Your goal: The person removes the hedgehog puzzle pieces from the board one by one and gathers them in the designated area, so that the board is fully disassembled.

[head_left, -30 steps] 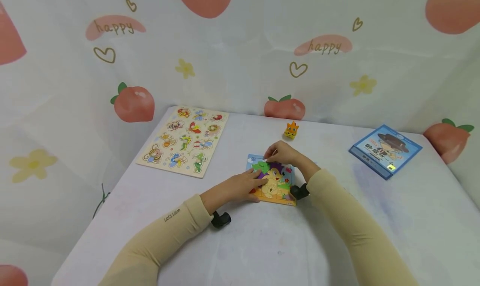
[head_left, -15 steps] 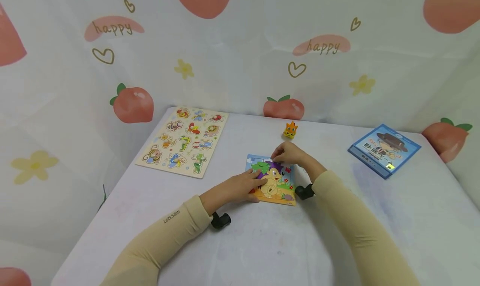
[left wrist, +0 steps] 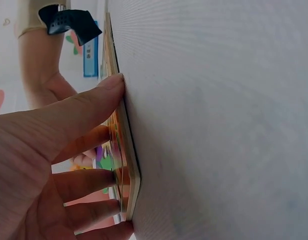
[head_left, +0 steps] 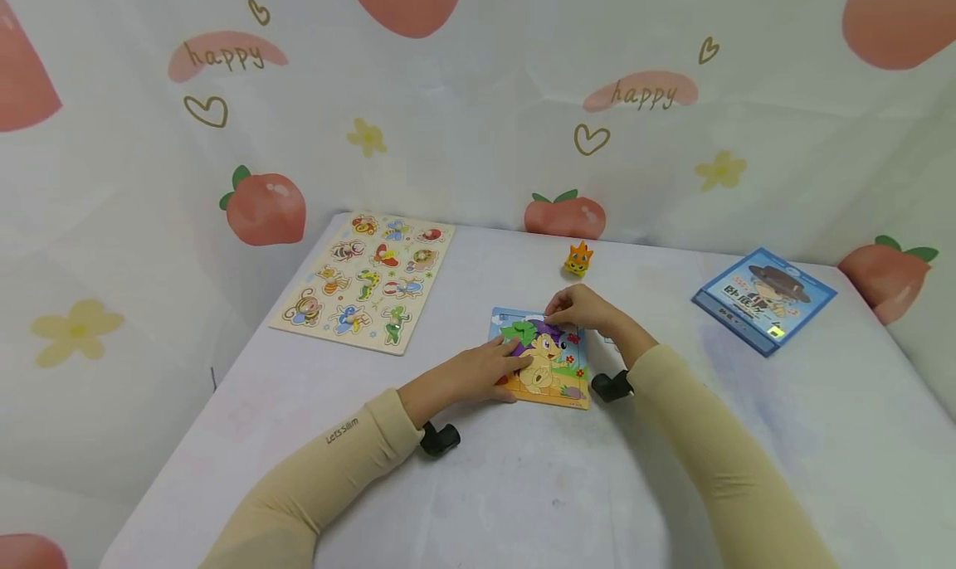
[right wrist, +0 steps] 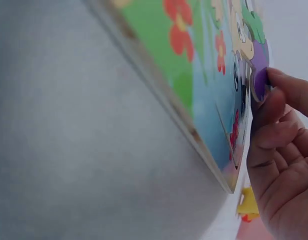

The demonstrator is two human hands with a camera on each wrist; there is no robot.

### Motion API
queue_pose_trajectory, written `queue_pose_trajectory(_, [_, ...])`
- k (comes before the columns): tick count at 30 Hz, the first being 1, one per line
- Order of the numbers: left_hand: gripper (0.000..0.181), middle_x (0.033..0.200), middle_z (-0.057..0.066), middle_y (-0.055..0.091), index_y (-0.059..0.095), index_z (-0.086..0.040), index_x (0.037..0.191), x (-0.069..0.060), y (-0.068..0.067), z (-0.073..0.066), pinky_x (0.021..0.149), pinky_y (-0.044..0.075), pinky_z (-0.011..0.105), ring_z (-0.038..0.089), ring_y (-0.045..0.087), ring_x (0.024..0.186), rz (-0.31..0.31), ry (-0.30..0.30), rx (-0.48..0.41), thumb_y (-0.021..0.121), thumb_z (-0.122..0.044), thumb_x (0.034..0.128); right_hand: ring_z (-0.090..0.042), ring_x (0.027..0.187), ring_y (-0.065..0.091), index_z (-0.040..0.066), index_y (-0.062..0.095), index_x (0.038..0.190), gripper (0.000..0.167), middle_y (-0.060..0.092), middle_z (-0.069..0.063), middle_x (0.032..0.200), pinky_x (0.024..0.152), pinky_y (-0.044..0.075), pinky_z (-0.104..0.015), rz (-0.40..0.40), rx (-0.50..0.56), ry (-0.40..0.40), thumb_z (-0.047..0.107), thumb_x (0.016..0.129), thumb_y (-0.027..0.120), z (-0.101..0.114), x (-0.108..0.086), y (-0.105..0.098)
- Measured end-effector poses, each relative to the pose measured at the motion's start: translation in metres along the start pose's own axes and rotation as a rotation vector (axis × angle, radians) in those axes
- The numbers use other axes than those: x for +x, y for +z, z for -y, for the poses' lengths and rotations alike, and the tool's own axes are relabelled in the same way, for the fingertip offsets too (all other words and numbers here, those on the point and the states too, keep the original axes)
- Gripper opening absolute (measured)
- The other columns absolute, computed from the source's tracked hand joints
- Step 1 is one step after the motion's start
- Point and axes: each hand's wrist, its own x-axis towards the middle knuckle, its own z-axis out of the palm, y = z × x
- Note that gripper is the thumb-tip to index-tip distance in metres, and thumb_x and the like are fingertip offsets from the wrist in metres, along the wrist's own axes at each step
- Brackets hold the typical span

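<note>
A small wooden jigsaw puzzle (head_left: 551, 376) with a cartoon hedgehog picture lies flat on the table. My left hand (head_left: 474, 372) rests on its left side with the fingers spread over the picture; in the left wrist view the thumb (left wrist: 111, 86) touches the near edge. At the top edge is my right hand (head_left: 586, 310). In the right wrist view, its thumb and finger pinch a purple puzzle piece (right wrist: 260, 75), which stands tilted up from the board's surface. The left hand covers part of the picture.
A cream board with insect shapes (head_left: 366, 283) lies at the back left. Behind the puzzle stands an orange and yellow toy figure (head_left: 578, 259). A blue box (head_left: 765, 299) sits at the right. Black wrist cameras (head_left: 441, 440) hang under both sleeves.
My right hand has shifted a little to the right along the puzzle's top edge. The left hand and the puzzle have stayed in place.
</note>
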Motion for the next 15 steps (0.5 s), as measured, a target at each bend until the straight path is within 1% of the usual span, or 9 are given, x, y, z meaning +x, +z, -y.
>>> queue_pose_trajectory(6, [0.064, 0.154, 0.01, 0.026, 0.039, -0.022, 0.143, -0.0014, -0.0004, -0.0001, 0.107, 0.037, 0.047, 0.033, 0.026, 0.141, 0.0, 0.001, 0.001, 0.062, -0.041, 0.0864, -0.01, 0.067, 0.05, -0.001, 0.06, 0.099, 0.019, 0.061, 0.004, 0.073, 0.061, 0.044, -0.019, 0.028, 0.104, 0.012, 0.015, 0.09, 0.062, -0.0035, -0.0008, 0.0021])
queue_pose_trajectory(11, [0.064, 0.154, 0.01, 0.025, 0.039, -0.022, 0.143, -0.0017, -0.001, -0.0006, 0.107, 0.037, 0.047, 0.033, 0.026, 0.141, 0.004, -0.003, -0.001, 0.063, -0.041, 0.0863, -0.011, 0.068, 0.05, 0.0, 0.06, 0.1, 0.019, 0.061, 0.005, 0.074, 0.063, 0.044, -0.019, 0.028, 0.128, 0.012, 0.016, 0.09, 0.061, -0.0051, -0.0016, 0.0026])
queue_pose_trajectory(15, [0.064, 0.154, 0.011, 0.026, 0.039, -0.022, 0.143, -0.0015, -0.0014, -0.0009, 0.107, 0.036, 0.046, 0.033, 0.026, 0.14, 0.006, 0.002, -0.001, 0.062, -0.04, 0.0865, -0.011, 0.068, 0.051, -0.002, 0.06, 0.102, 0.02, 0.061, 0.006, 0.074, 0.063, 0.045, -0.019, 0.03, 0.152, 0.016, 0.015, 0.091, 0.06, -0.0053, -0.0034, 0.002])
